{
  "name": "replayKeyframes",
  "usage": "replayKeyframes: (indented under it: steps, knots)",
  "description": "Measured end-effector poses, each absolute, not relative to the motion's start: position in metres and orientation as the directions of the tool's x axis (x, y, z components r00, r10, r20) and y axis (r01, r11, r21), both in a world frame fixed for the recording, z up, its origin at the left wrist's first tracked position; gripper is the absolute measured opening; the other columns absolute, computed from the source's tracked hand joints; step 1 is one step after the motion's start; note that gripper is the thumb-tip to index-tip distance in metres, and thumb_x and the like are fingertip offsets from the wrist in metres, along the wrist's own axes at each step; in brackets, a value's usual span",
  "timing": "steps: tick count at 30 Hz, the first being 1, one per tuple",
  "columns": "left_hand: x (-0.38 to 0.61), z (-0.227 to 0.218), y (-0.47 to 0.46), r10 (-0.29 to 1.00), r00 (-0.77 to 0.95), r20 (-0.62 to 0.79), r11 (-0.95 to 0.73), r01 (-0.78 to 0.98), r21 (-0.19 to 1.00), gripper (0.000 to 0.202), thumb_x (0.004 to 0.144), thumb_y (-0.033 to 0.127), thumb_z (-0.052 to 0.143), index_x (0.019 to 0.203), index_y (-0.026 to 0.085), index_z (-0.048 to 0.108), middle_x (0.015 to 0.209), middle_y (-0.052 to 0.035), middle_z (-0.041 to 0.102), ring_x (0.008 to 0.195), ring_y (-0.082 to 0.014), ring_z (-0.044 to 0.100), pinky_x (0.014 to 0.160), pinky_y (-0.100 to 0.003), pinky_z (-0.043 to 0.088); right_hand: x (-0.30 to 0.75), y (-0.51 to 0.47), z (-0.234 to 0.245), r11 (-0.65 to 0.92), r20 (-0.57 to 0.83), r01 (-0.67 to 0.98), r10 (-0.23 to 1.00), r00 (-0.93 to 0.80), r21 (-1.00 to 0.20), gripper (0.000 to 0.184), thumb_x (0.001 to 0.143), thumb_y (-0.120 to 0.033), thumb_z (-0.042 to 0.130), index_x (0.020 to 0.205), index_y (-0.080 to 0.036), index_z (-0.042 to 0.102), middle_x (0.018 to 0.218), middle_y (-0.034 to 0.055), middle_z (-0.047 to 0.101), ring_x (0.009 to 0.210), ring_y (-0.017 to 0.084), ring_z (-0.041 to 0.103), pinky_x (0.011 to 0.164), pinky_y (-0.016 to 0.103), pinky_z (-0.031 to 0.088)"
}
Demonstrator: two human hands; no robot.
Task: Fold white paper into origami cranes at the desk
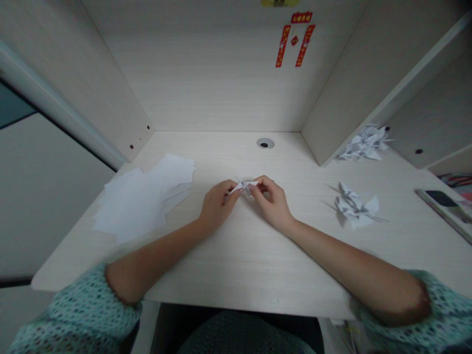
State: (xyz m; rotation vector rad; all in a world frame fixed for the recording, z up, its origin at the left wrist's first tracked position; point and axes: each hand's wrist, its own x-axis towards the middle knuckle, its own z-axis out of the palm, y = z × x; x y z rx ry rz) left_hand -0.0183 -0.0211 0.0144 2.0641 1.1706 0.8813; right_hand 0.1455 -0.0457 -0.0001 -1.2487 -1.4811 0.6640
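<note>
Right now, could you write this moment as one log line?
left hand: pinches folded paper; right hand: pinches same paper; white sheets: left; folded pieces: right

Near the middle of the desk, an origami piece lies between the left hand and the right hand, in the fingers of both. Left of the left hand, overlapping paper sheets spread on the desktop. Behind the hands, a cable grommet sits in the desk, just before the back panel, which bears couplet stickers high up. Right of the right hand, well apart, lies an origami cluster; behind it, beside the divider panel, an origami heap. A flat object lies farther right, by the picture's edge
</note>
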Motion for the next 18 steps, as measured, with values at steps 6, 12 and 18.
replayKeyframes:
  steps: [6, 12, 18]
  knots:
    - [-0.0175, 0.0165, -0.0236, 0.866, 0.433, 0.252, -0.473, 0.541, 0.696, 0.025, 0.090, 0.038, 0.044, 0.076, 0.020, 0.056, 0.071, 0.0016, 0.057, 0.068, -0.0135, 0.050, 0.067, -0.025, 0.036, 0.1466, -0.0487, 0.0010, 0.280, 0.321, 0.474, 0.947, 0.006, -0.835, 0.017, 0.088, -0.034, 0.048, 0.076, -0.022, 0.049, 0.065, -0.0014, 0.053, 0.058, 0.014, 0.048, 0.056, 0.027, 0.036]
    - [-0.0179, 0.0183, -0.0255, 0.873, 0.440, 0.209, -0.441, 0.532, 0.722, 0.028, 0.089, 0.039, 0.043, 0.070, 0.020, 0.052, 0.064, 0.0027, 0.050, 0.063, -0.0130, 0.047, 0.062, -0.025, 0.033, 0.1454, -0.0484, 0.0022, 0.380, 0.388, 0.486, 0.917, -0.088, -0.787, 0.026, 0.092, -0.040, 0.043, 0.074, -0.022, 0.049, 0.070, 0.0007, 0.053, 0.069, 0.016, 0.051, 0.065, 0.028, 0.038]
    - [-0.0189, 0.0183, -0.0230, 0.879, 0.450, 0.160, -0.363, 0.412, 0.836, 0.031, 0.088, 0.041, 0.042, 0.068, 0.019, 0.049, 0.063, 0.0031, 0.049, 0.060, -0.0114, 0.045, 0.058, -0.024, 0.033, 0.1462, -0.0469, 0.0021, 0.426, 0.418, 0.443, 0.901, -0.121, -0.789, 0.027, 0.093, -0.040, 0.042, 0.075, -0.022, 0.051, 0.073, 0.0011, 0.054, 0.071, 0.016, 0.051, 0.069, 0.029, 0.039]
